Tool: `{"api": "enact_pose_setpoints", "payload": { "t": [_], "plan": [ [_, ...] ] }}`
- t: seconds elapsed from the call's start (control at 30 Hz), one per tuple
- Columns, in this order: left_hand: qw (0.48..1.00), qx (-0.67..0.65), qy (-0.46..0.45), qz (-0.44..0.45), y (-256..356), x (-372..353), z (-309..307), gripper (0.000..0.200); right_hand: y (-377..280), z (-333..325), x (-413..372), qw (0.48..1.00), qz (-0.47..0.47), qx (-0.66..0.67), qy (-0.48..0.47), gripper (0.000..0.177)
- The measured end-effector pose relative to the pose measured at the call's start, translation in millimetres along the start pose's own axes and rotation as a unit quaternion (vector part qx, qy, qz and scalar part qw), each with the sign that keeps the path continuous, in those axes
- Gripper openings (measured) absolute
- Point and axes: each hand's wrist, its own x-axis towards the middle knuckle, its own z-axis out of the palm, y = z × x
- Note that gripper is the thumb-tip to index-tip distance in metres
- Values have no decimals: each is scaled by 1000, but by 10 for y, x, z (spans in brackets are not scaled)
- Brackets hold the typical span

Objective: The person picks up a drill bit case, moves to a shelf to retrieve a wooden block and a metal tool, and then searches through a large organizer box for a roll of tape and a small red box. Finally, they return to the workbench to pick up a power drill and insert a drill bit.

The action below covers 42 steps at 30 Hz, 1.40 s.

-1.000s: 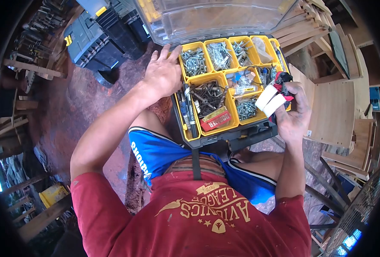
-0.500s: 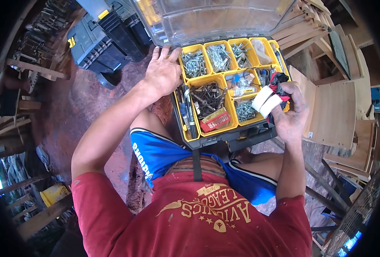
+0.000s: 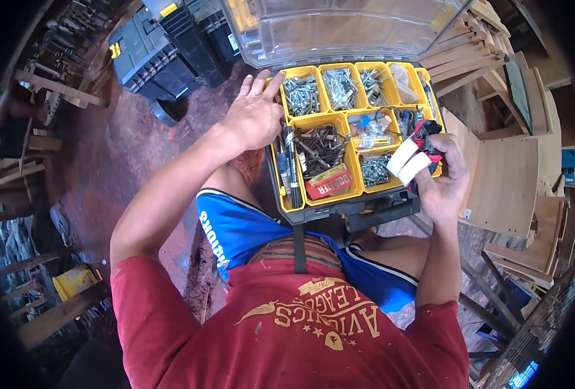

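An organizer case (image 3: 320,211) with yellow bins sits open over my lap, its clear lid (image 3: 346,32) tilted up at the back. My left hand (image 3: 255,113) rests on the case's left edge, fingers stretched out toward the back corner. Over the right side of the bins, my right hand (image 3: 446,178) grips white tape rolls (image 3: 407,162) bundled with something black and red. Bins hold silvery screws (image 3: 302,96), dark screws (image 3: 320,148) and a red box (image 3: 329,186). Marker pens (image 3: 292,168) stand in the left slot.
Black toolboxes (image 3: 151,58) stand on the reddish floor (image 3: 138,129) at the back left. Wooden strips (image 3: 462,52) are stacked at the back right, with plywood panels (image 3: 501,175) below them. A yellow container (image 3: 75,283) lies at the lower left.
The case and the surroundings have shifted slightly right in view. My right hand, still holding the tape rolls, sits a little lower. My left hand stays on the case's edge.
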Motion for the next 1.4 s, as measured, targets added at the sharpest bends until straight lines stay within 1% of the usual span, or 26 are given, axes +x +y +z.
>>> {"api": "enact_pose_setpoints", "payload": {
  "t": [0.07,0.17,0.27,0.3,0.4,0.43,0.53,0.63,0.73,0.83,0.93,0.97,1.03,1.07,1.1,1.13,1.2,1.27,1.3,1.4],
  "plan": [
    [1000,28,-5,6,29,9,-42,26,-7,-1,2,1000,-5,-19,-7,31],
    [987,143,-68,36,120,8,-199,27,-6,7,22,999,-20,-34,-14,32],
    [989,109,-46,86,-10,17,-166,25,-23,11,22,998,-29,-52,-18,34],
    [991,84,-16,103,-62,33,-169,25,-28,14,35,998,-32,-60,-18,35],
    [985,67,-60,145,-130,108,-234,27,-29,36,57,996,-54,-68,-18,36],
    [983,76,-42,163,-164,101,-213,27,-31,41,59,996,-61,-70,-15,36],
    [978,44,13,204,-259,64,-79,25,-37,25,59,995,-69,-65,-20,36],
    [976,18,57,211,-284,30,-39,23,-83,18,68,996,-65,-65,-20,36],
    [976,-37,71,201,-279,4,-35,18,-75,74,55,996,-54,-61,-22,37],
    [976,-49,71,200,-268,-24,-71,17,-84,137,41,995,-39,-67,-61,38],
    [973,-33,73,217,-300,-52,-90,19,-9,172,35,975,-71,-174,-116,40],
    [973,-29,86,210,-306,-71,-78,19,-46,185,32,968,-60,-197,-143,40],
    [973,-21,114,200,-301,-80,-52,21,-8,262,-5,963,-70,-206,-160,37],
    [977,-48,112,175,-284,-94,-53,21,7,283,-28,960,-74,-212,-168,36],
    [980,-74,111,150,-271,-124,-60,21,-4,295,-40,954,-59,-227,-189,33],
    [981,-99,110,123,-272,-153,-68,21,-8,291,-43,947,-41,-247,-203,35],
    [984,-77,134,92,-302,-214,33,21,-14,295,-45,930,-5,-284,-232,39],
    [985,-59,150,59,-268,-298,79,24,15,285,-36,937,9,-282,-206,37],
    [984,-55,151,71,-247,-329,72,27,29,274,-23,940,14,-282,-193,36],
    [982,-40,149,107,-177,-389,13,36,37,247,-1,932,45,-288,-215,42]
  ]
}}
